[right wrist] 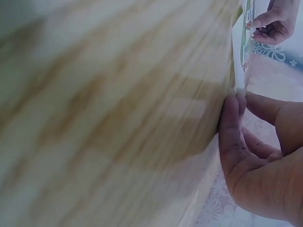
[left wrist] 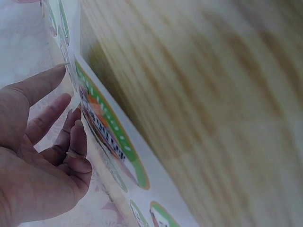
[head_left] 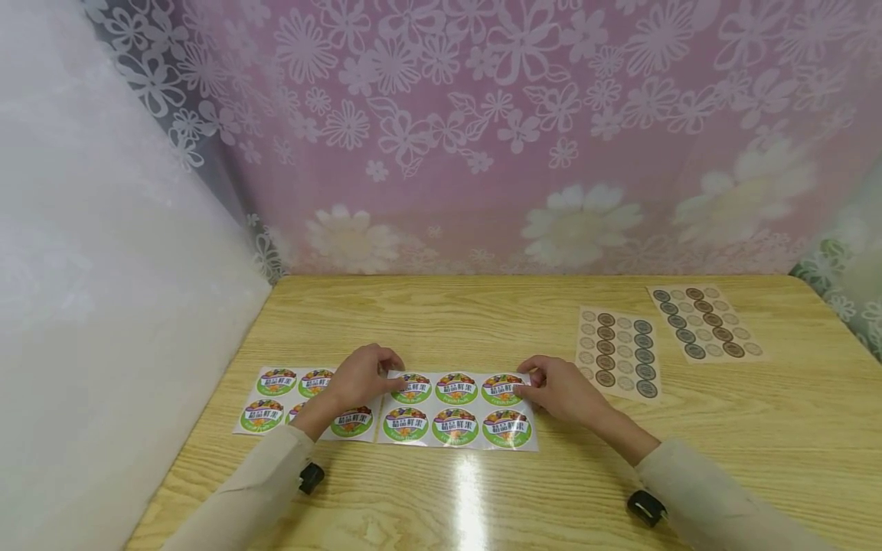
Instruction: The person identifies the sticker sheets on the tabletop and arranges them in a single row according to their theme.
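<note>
A white sheet of round fruit stickers [head_left: 455,425] lies near the middle of the table, its labels green, orange and purple with Chinese characters. My left hand [head_left: 360,381] pinches its upper left corner, thumb on the face. At the upper right corner my right hand [head_left: 566,392] grips the edge between thumb and fingers; the right wrist view shows this right hand [right wrist: 260,151] with its fingertips together on the sheet's edge. A second matching sticker sheet [head_left: 262,415] is on the left, partly hidden under my left hand and forearm.
Two tan sheets of small round stickers lie at the right: a nearer sheet [head_left: 615,353] and a farther sheet [head_left: 707,323]. The wooden table [head_left: 455,321] meets a flowered pink curtain [head_left: 448,191] behind and a white cloth [head_left: 124,268] on the left.
</note>
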Tool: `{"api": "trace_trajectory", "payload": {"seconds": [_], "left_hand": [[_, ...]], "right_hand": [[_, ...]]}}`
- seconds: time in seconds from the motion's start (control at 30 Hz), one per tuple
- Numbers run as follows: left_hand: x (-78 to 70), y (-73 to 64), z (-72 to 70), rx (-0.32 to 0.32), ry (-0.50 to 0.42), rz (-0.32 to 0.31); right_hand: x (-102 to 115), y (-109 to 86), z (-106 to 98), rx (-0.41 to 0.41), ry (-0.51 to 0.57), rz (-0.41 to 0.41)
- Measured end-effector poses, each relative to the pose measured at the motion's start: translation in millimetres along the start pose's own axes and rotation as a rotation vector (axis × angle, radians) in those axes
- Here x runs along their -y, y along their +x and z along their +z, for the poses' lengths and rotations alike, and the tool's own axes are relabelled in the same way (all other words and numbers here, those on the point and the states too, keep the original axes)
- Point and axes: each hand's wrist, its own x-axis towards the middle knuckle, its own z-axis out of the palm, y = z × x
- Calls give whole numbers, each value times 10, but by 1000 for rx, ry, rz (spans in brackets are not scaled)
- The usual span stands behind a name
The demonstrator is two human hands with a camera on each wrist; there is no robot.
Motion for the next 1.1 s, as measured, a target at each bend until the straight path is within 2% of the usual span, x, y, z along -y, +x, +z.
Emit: {"api": "trace_trajectory", "payload": {"seconds": [0.2,0.37,0.53,0.8,0.93,1.1], "left_hand": [[-17,-31,2,-14,57,12],[-23,-76,13,-70,115,49],[-14,-106,20,-114,142,65],[-114,-104,2,-121,122,92],[-199,-73,20,-138,126,118],[-310,-31,43,-156,148,153]], "right_hand": [[15,-36,-30,-31,-145,-32],[-3,-62,-82,-40,-205,-28],[-22,-84,-147,-24,-208,-57],[-61,-151,-258,-13,-184,-123],[-96,-177,-324,-21,-212,-143],[-137,-196,-431,-38,-296,-212]]}}
